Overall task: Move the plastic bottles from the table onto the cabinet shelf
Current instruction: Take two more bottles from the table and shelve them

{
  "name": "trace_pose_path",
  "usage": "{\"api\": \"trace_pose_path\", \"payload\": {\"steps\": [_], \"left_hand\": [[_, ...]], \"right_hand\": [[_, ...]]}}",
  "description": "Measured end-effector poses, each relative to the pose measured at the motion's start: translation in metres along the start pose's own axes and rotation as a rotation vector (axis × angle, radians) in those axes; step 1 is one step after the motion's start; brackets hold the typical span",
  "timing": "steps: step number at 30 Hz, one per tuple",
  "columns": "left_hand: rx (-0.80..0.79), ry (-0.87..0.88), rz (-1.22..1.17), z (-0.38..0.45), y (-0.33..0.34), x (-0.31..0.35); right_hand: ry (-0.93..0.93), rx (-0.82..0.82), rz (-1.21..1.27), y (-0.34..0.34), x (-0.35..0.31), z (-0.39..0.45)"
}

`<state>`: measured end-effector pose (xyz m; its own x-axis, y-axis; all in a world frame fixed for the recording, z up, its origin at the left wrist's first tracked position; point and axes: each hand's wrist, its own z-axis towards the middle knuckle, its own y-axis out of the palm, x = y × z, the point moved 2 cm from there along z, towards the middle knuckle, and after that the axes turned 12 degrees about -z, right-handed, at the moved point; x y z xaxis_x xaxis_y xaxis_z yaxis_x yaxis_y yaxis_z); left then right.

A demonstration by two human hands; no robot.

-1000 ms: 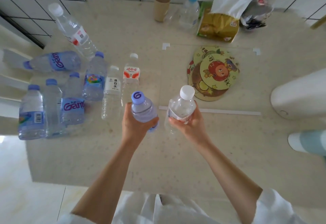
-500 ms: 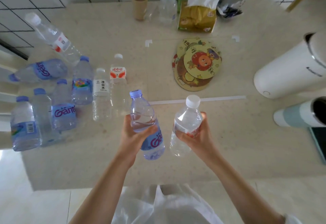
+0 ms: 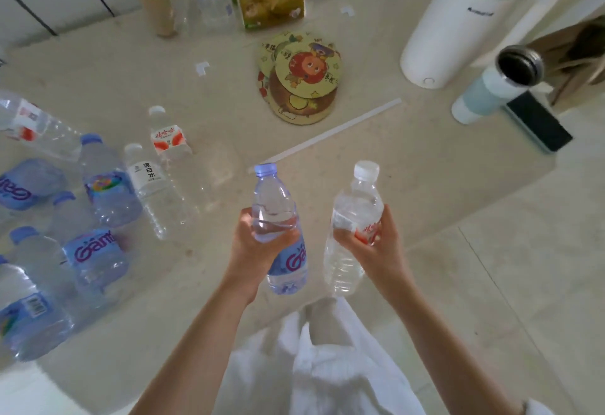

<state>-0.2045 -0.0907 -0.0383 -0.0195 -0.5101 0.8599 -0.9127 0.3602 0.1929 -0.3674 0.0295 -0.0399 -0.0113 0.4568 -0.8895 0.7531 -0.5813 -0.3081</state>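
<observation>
From the head view I see my left hand point(image 3: 253, 244) with fingers curled round a blue-capped bottle point(image 3: 281, 234), and my right hand point(image 3: 376, 244) wrapped round a white-capped bottle point(image 3: 352, 228), both lifted above the table point(image 3: 376, 166) edge. More bottles point(image 3: 98, 205) stand clustered at the table's left.

My left grip point(image 3: 258, 241) holds a blue-capped bottle point(image 3: 281, 234) labelled "Gan…", partly covered | worktop bottle point(image 3: 95, 259) reads "Gant…" | clear bottle point(image 3: 149, 174) label reads "凉白水" | white kettle point(image 3: 465, 22) carries a small grey brand mark, too blurred to read
</observation>
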Motion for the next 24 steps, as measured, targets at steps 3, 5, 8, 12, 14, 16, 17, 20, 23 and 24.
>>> {"api": "trace_pose_path", "payload": {"steps": [3, 5, 8, 12, 14, 16, 17, 20, 23, 24], "left_hand": [[-0.063, -0.033, 0.046, -0.011, 0.002, -0.012], [-0.097, -0.059, 0.094, -0.019, 0.006, -0.020], [-0.174, -0.085, 0.156, -0.030, 0.021, -0.031], [-0.332, -0.117, 0.257, -0.051, 0.051, -0.047], [-0.404, -0.115, 0.312, -0.064, 0.069, -0.052], [-0.475, -0.119, 0.376, -0.079, 0.088, -0.060], [-0.511, -0.126, 0.399, -0.088, 0.098, -0.065], [-0.635, -0.157, 0.450, -0.121, 0.130, -0.086], [-0.725, -0.178, 0.508, -0.155, 0.156, -0.110], [-0.764, -0.183, 0.531, -0.174, 0.166, -0.122]], "right_hand": [[0.056, 0.086, 0.045, -0.007, 0.014, -0.035], [0.102, 0.132, 0.054, -0.014, 0.022, -0.058], [0.151, 0.225, 0.032, -0.028, 0.035, -0.093], [0.217, 0.373, 0.123, -0.050, 0.053, -0.136], [0.234, 0.456, 0.181, -0.060, 0.062, -0.157], [0.253, 0.539, 0.214, -0.074, 0.072, -0.182], [0.266, 0.578, 0.224, -0.080, 0.079, -0.194], [0.325, 0.709, 0.246, -0.102, 0.104, -0.240], [0.394, 0.803, 0.248, -0.119, 0.128, -0.286], [0.425, 0.850, 0.257, -0.126, 0.137, -0.308]]}}
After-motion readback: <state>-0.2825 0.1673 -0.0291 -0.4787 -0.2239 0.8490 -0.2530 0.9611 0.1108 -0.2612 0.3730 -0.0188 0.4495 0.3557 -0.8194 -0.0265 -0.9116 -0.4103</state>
